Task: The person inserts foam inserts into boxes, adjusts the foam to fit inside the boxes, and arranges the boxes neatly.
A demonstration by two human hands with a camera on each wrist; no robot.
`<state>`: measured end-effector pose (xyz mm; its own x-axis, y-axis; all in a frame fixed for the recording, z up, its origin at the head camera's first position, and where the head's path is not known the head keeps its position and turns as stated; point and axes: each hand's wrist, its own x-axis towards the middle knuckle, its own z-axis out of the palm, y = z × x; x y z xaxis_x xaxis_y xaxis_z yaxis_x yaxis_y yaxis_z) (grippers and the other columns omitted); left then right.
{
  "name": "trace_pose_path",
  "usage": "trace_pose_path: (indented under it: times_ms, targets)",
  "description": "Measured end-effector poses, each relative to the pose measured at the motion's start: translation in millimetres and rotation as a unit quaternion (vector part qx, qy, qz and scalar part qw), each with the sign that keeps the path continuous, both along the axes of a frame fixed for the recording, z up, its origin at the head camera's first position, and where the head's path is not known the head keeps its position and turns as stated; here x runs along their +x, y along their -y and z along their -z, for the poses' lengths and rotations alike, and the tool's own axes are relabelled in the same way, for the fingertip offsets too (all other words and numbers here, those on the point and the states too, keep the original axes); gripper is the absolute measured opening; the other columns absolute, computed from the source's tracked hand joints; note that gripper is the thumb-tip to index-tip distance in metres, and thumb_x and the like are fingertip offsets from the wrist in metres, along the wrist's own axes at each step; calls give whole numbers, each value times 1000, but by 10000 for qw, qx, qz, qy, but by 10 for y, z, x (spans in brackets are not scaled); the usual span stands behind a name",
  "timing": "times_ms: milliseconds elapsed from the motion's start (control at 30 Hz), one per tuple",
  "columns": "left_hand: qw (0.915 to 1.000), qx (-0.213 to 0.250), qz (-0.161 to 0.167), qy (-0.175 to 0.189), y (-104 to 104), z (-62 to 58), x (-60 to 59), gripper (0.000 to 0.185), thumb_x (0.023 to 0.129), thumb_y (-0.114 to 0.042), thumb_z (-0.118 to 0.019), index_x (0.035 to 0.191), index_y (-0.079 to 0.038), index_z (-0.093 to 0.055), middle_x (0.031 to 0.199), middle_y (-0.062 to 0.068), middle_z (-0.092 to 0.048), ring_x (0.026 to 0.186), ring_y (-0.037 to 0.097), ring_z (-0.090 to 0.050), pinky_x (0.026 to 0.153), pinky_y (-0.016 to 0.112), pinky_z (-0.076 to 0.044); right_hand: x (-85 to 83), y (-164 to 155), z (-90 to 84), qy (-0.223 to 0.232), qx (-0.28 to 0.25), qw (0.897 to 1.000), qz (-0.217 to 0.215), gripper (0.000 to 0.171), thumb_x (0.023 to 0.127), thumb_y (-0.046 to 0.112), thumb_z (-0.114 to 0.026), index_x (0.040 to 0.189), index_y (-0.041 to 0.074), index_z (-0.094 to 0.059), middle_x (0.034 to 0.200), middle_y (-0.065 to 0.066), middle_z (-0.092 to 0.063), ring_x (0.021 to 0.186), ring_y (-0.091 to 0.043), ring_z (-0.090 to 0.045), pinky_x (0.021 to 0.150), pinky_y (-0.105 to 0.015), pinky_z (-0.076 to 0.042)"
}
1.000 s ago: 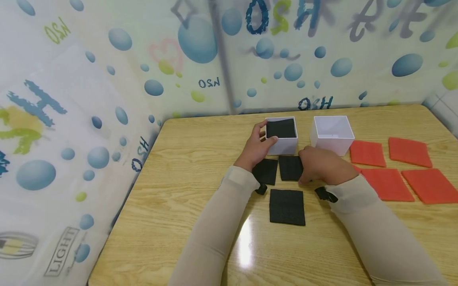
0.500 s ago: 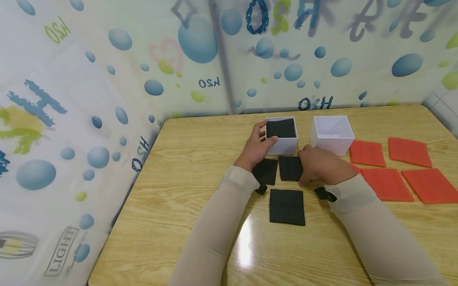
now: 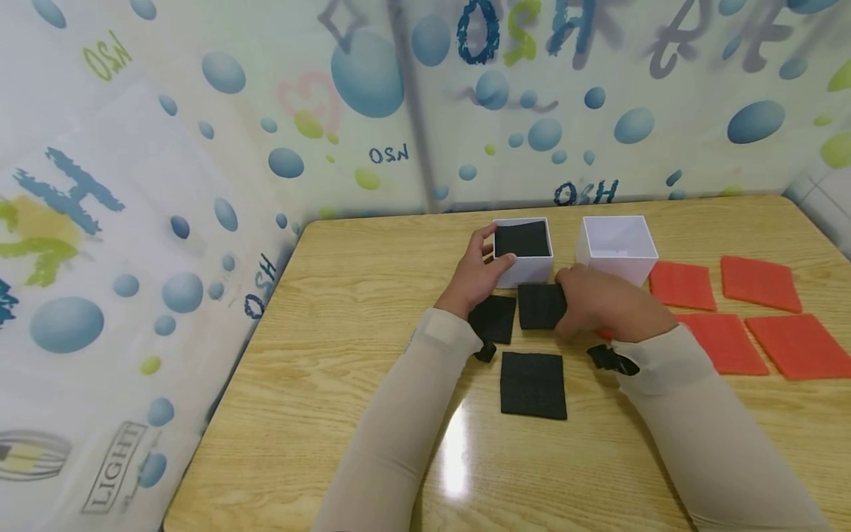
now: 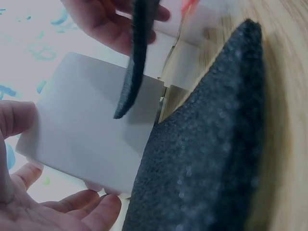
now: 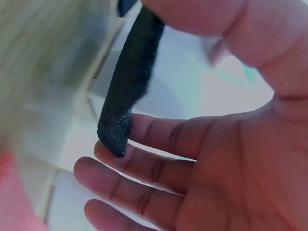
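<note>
My left hand (image 3: 475,273) grips the left white box (image 3: 525,275) across its side, thumb at the front wall and fingers around the far side. Inside that box a black foam square (image 3: 522,239) fills the top near the rim. My right hand (image 3: 608,304) pinches another black foam square (image 3: 540,307) by its right edge, just in front of the box. In the left wrist view this held square (image 4: 137,57) stands clear of the table. Below my left wrist lies a third black square (image 3: 493,320), partly hidden, with another black square (image 3: 533,386) nearer me.
A second white box (image 3: 621,267), with a bare floor showing, stands right of the first. Several red foam squares (image 3: 721,343) lie flat on the right of the wooden table (image 3: 319,355). A patterned curtain (image 3: 372,170) hangs behind and to the left.
My right hand has lifted the black foam square off the table and slightly toward the boxes. My left hand has stayed on the white box.
</note>
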<state>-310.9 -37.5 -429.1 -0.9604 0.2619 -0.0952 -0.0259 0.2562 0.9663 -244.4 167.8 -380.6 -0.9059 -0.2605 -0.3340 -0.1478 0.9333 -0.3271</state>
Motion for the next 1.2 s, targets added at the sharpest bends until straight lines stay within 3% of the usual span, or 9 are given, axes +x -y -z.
trace_pose_path:
  times_ms: [200,367,533,767,1200]
  targets:
    - [10000,-51,-63,26,-12,-10,17,72,102,-33,-68,163,-40,-30,167,13,-38,151,37,-42,118,57,-42,73,-14,-165,-360,55,9992,-148,85,74,36,-90,142,-4,-56,120,-20,-59,99,-34,-60,84,-49,-58]
    - [10000,-66,-51,-13,-16,-5,11,73,102,-34,-68,163,-41,-30,166,13,-38,151,37,-42,117,58,-43,160,-48,-354,-530,-165,9980,-318,89,78,41,-88,147,-4,-53,127,-22,-56,98,-32,-61,80,-47,-57]
    - [9998,-150,-55,-126,-16,6,-1,70,103,-33,-66,164,-39,-31,166,13,-39,151,36,-43,119,56,-41,183,-108,-459,-781,-383,9954,-390,93,83,46,-84,151,-6,-48,134,-25,-54,106,-35,-60,90,-54,-55]
    - [9998,-131,-40,-114,-11,-5,3,67,104,-30,-63,163,-36,-32,165,14,-38,152,35,-42,122,53,-39,103,-130,-410,-1037,-894,9903,-217,100,87,47,-82,158,-7,-37,147,-29,-46,129,-44,-54,106,-64,-48]
    - [9992,-278,-100,-273,-13,23,-20,69,102,-38,-67,163,-38,-34,165,15,-40,151,35,-43,121,50,-40,-32,59,-196,-1544,-1434,9763,486,96,92,38,-80,162,-5,-30,164,-29,-34,141,-47,-45,114,-64,-42]
